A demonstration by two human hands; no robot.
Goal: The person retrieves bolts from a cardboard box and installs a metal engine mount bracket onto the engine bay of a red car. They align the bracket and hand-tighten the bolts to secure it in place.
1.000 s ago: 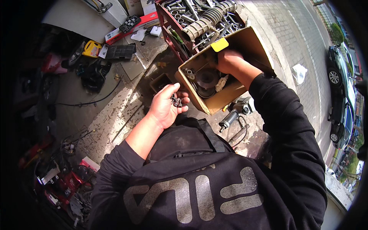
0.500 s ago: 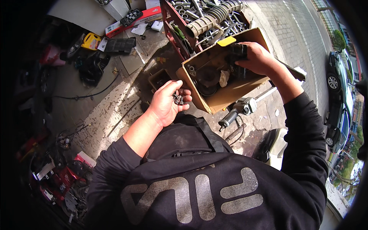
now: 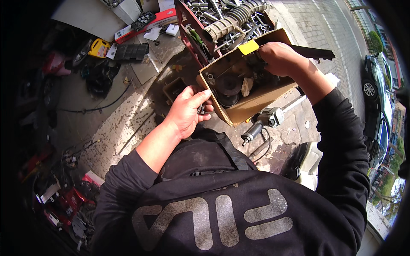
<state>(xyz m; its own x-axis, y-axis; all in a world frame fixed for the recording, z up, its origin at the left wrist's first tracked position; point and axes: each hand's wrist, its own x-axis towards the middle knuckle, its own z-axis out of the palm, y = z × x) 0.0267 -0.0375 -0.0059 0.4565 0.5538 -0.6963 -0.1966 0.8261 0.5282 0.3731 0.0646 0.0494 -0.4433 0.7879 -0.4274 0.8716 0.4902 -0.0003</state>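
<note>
Several small dark bolts (image 3: 202, 109) lie in the curled fingers of my left hand (image 3: 187, 112). Its thumb rests at the near-left edge of an open cardboard box (image 3: 252, 109). My right hand (image 3: 279, 59) reaches into the far right of that box, fingers closed and bent downward. Whatever they grip is hidden by the hand and the shadow. Inside the box are a dark round metal part (image 3: 229, 84), a crumpled pale scrap (image 3: 246, 86) and other greasy parts. A yellow flap (image 3: 248, 47) stands out at the box's far rim.
Behind the box, a red toolbox (image 3: 188, 34) holds several sockets and wrenches, with a ribbed hose (image 3: 235, 20) on top. An air impact wrench (image 3: 265, 121) lies on the ground at right. A yellow jug (image 3: 99, 48) stands far left. Parked cars (image 3: 376, 102) line the street.
My left hand has moved up against the box edge, still with the bolts. My right hand has shifted slightly; the dark part visible in it before is now mostly hidden.
</note>
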